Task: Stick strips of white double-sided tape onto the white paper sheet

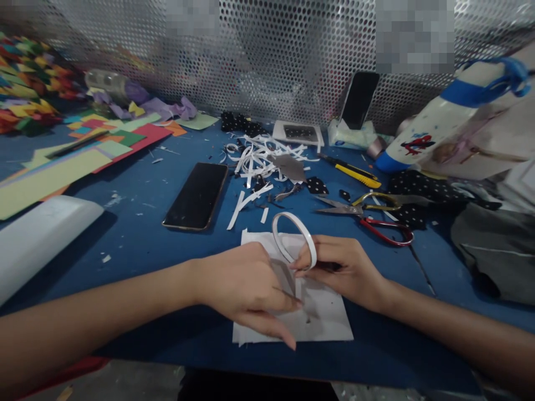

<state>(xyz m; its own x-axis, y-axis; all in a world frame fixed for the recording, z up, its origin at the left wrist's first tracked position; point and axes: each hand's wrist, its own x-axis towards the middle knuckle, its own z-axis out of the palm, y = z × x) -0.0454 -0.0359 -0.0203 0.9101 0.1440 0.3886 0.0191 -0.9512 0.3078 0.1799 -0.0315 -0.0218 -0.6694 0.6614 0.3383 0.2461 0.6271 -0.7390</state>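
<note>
A thin white ring (pixel 311 245), like a bangle, stands upright between the fingers of my right hand (pixel 346 267), which pinches its lower side. A short pale strip (pixel 298 288) shows just below the ring. My left hand (pixel 246 284) lies palm down over a white folded sheet (pixel 330 326), its thumb apart from the bent forefinger. Whatever is under the left palm is hidden. Both hands rest at this sheet, near the table's front edge.
Behind the sheet lie a phone (pixel 198 195), a heap of white strips (pixel 267 153), scissors (pixel 359 209) and a yellow cutter (pixel 355 174). A bottle (pixel 443 117) leans at right. Coloured papers (pixel 83 161) and a white curved object (pixel 50 228) lie left. A perforated metal panel (pixel 271 61) backs the table.
</note>
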